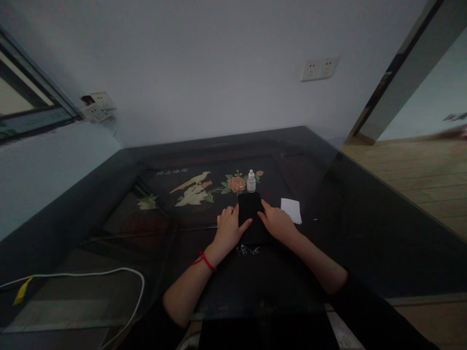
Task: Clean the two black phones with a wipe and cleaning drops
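A flat black phone-sized slab (250,204) is gripped by its sides between both hands, low over the dark table. My left hand (229,224) closes on its left edge, with the thumb across the front. On the opposite edge, my right hand (276,218) has its thumb on the face and the other fingers partly hidden. Just below the slab lies a small silvery chain with charms (247,250). Beyond its top edge stands a small white dropper bottle (251,181), upright. A white piece of paper (291,210) rests right of my right hand.
The dark glossy table (365,233) carries a bird-and-flower picture (197,190). A white cable (91,274) with a yellow tag (22,291) runs across the lower left. Behind is a wall with sockets (319,69). A tiny pale object (315,219) lies right of the paper.
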### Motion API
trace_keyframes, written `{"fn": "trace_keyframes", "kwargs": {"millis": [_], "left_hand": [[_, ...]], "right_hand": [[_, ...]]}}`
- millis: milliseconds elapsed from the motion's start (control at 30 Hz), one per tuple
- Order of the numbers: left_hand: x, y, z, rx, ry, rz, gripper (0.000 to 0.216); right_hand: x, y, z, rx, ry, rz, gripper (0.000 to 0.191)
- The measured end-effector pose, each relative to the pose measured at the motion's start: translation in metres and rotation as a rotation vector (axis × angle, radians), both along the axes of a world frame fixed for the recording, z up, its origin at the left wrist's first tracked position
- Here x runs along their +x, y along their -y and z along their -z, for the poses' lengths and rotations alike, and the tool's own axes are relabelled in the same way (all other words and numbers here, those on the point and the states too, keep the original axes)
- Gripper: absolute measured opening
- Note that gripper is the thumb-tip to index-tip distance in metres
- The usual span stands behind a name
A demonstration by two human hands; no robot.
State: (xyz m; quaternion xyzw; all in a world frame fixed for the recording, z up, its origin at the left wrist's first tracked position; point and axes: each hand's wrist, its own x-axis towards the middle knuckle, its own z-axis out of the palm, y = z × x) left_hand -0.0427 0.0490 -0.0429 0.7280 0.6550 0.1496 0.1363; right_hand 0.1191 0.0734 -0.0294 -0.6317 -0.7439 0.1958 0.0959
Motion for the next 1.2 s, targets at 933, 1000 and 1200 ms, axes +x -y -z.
{"fn": "trace_keyframes", "kwargs": {"millis": [933,1000,1200], "left_hand": [[-0.013,-0.001,-0.005,0.054,0.201,0.01,0.057],[-0.015,-0.003,-0.006,0.057,0.201,0.006,0.055],[-0.021,-0.002,-0.011,0.003,0.181,0.03,0.057]], "right_hand": [[0.05,-0.015,-0.007,0.238,0.144,0.104,0.035],[0.06,-0.017,-0.011,0.26,0.101,0.153,0.032],[0.081,-0.021,-0.007,0.175,0.043,0.176,0.023]]}}
